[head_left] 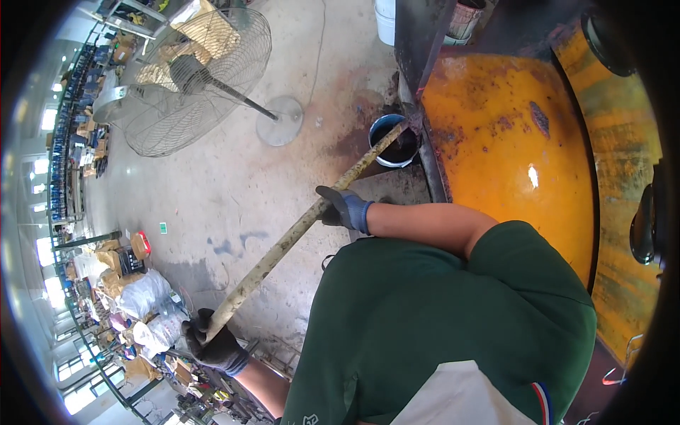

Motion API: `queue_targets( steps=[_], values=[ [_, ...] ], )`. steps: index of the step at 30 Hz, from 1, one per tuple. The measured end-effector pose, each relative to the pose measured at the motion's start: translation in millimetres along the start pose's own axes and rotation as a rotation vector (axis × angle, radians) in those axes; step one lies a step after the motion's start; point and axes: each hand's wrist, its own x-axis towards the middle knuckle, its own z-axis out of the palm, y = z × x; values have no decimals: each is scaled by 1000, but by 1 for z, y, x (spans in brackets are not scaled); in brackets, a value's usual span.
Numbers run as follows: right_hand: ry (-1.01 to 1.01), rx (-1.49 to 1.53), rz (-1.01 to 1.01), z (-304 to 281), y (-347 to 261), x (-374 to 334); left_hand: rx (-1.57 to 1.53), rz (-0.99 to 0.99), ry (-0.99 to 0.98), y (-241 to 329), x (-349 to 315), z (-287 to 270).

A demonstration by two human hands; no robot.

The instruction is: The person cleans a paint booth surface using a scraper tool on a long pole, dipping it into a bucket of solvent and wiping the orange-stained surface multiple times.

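A long, stained, pale pole [280,249] runs diagonally across the view, from the lower left up to the far right. Near its lower end my left hand [216,347], in a dark glove, is closed around it. Higher along the pole, my right hand [346,210] grips it too, in a dark glove with a blue cuff. The pole's far end reaches over a bucket [380,161] with a pale blue rim and dark contents. Whatever is fixed to that end, if anything, cannot be made out.
Right of the bucket lies a yellow-orange panel [503,134] with dark stains, edged by a dark upright plate [419,42]. A large floor fan [191,78] stands at the far left on a round base. White bags [145,294] and boxes are piled at the left.
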Motion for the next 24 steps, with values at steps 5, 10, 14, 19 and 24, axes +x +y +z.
queue_targets(
  steps=[5, 10, 14, 19, 24],
  values=[
    [-25, 27, 21, 6, 29, 5, 42, 110, 115, 10, -30, -53],
    [-202, 192, 68, -8, 77, 18, 338, 234, 9, 28, -52, -107],
    [-230, 367, 37, -13, 103, -1, 667, 376, 115, 24, -54, -145],
    [-352, 271, -224, -59, 133, -12, 1272, 418, -24, 11, -56, -142],
    [-307, 712, -47, -78, 147, -43, 1290, 456, -160, 16, -59, -113]
  ],
)
